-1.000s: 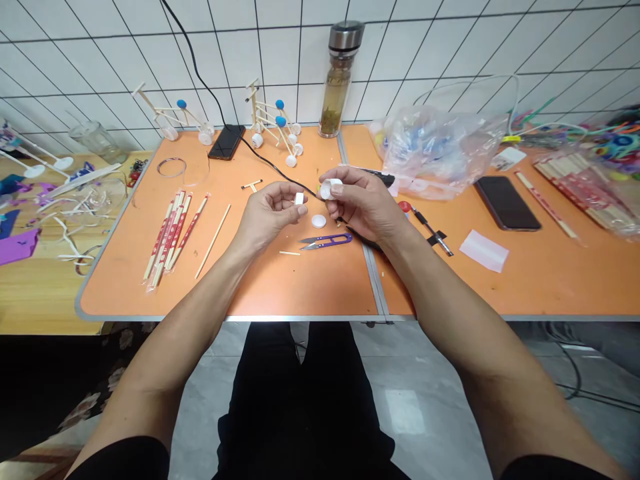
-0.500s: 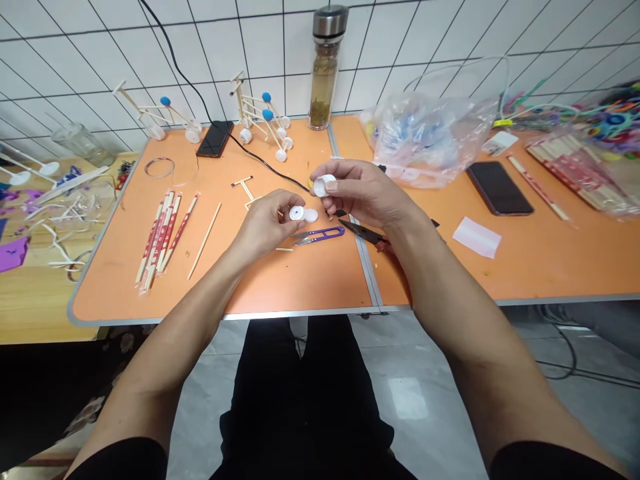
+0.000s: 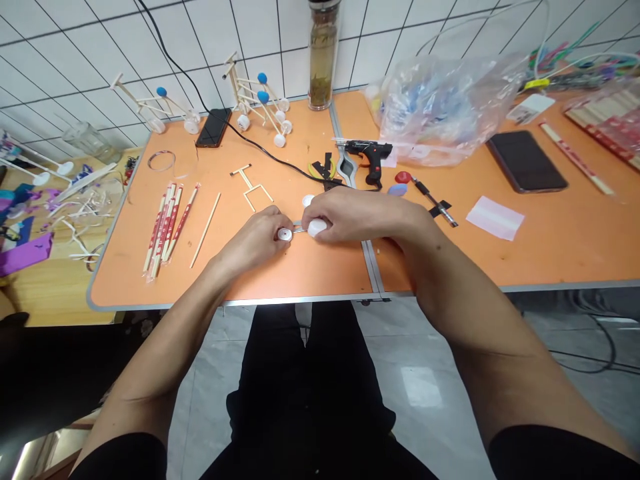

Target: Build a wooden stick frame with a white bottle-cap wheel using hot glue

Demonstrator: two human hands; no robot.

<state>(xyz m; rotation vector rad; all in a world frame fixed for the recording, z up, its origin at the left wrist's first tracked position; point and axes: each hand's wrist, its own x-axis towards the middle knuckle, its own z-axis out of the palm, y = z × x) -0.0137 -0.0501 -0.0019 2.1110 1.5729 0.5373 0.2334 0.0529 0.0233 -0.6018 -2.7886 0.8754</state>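
My left hand (image 3: 257,239) is closed on a small round white cap (image 3: 285,234) with a dark spot in its middle, low over the orange table. Just right of it, my right hand (image 3: 350,212), palm down, grips another white cap (image 3: 317,229), its smooth side towards me. Both hands are close together, at or just above the tabletop; contact is hard to tell. Behind the right fingers lies a third white cap (image 3: 308,199). Thread snips (image 3: 299,229) show only as a sliver between the hands. A stick frame (image 3: 250,188) rests beyond my left hand.
Wrapped chopsticks (image 3: 167,230) and a bare stick (image 3: 205,230) lie left. Behind my right hand are a glue gun (image 3: 370,157) and its black cord. At the back stand stick models (image 3: 260,100) and a tea bottle (image 3: 323,60). A phone (image 3: 525,160) and plastic bag (image 3: 445,110) are right.
Both hands have come down towards the table with their caps. The right hand has turned palm down and moved nearer me, now covering most of the snips and uncovering the glue gun.
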